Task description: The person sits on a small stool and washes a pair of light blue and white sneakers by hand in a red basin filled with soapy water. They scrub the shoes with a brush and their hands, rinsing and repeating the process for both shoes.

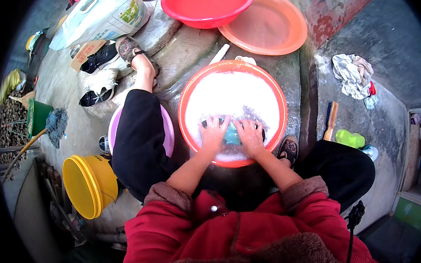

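An orange-red basin [279, 86] full of white suds [230, 94] stands between my knees. Both hands are in it near the front rim. My left hand [214, 132] bends its fingers over a dark part of a wet dark and blue-green item [231, 134]. My right hand [250, 135] grips the same item from the other side, with a dark end showing past its fingers. The blue-green part lies between my two hands. Suds hide the rest of it, and I cannot tell what kind of thing it is.
A red basin [207, 4] overlaps an orange basin [266, 24] beyond the suds. A pink basin [168, 134] and yellow bucket [86, 185] stand left, near several shoes [99, 58]. On the right lie crumpled cloths [353, 74], a wooden-handled brush [331, 119] and a green item [350, 138].
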A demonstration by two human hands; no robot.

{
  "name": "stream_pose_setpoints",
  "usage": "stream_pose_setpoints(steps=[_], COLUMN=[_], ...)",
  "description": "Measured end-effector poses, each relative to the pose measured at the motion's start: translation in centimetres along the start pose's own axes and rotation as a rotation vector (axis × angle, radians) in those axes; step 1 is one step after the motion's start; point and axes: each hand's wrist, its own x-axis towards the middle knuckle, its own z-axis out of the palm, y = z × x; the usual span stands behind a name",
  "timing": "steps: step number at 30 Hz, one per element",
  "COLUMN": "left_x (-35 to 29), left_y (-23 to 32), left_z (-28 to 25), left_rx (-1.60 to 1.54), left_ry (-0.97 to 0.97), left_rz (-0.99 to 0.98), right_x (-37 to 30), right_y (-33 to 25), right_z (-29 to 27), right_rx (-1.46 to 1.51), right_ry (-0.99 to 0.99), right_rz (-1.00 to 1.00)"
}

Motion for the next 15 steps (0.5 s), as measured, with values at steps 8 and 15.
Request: stream_pose_setpoints(steps=[8, 15], left_x=[3.1, 7.3], left_y=[0.3, -0.6], left_z=[6.8, 12.6], left_rx=[-0.023, -0.315], left_ry=[0.071, -0.42], left_rz=[-0.008, -0.06], right_x=[1.2, 3.2], right_y=[2.7, 6.1], right_z=[5.0, 10.0], right_rx=[-0.082, 0.07], right_ry=[-0.242, -0.153], right_rz=[0.087, 0.018])
